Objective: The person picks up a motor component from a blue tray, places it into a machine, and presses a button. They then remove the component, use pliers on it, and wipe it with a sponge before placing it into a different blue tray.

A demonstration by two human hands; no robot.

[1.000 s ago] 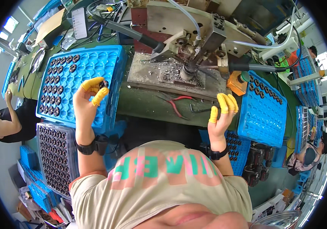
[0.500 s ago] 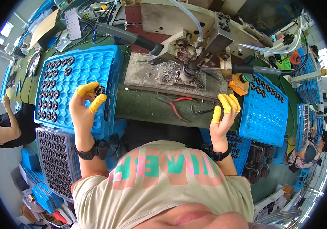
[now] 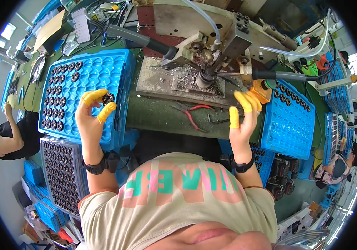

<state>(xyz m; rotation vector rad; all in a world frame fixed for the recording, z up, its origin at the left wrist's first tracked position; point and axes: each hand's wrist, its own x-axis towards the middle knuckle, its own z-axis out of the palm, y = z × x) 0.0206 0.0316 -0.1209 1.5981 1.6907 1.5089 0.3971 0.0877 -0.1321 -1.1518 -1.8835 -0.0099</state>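
Pinched between the yellow-covered thumb and fingers of my left hand (image 3: 94, 111) is a small round black part with copper-coloured spots (image 3: 108, 98). It is held over the right side of a blue tray (image 3: 97, 77), where rows of similar round parts sit in the left pockets. My right hand (image 3: 244, 121), also in yellow finger covers, is raised with thumb and fingers apart and nothing between them. Its fingertips are beside an orange block (image 3: 261, 92) at the right of the machine. Ahead, between my hands, stands the machine's round metal post (image 3: 205, 78), with metal chips scattered around it.
Red-handled pliers (image 3: 192, 116) and a black hex key (image 3: 220, 120) lie on the green bench. A second blue tray (image 3: 289, 121), partly filled, is at the right. A packed tray (image 3: 62, 173) stands lower left. A co-worker (image 3: 9, 129) sits far left, another person (image 3: 341, 164) far right.
My right hand has moved slightly up and forward toward the orange block, its fingers spreading a little. My left hand stays nearly still with the round part.
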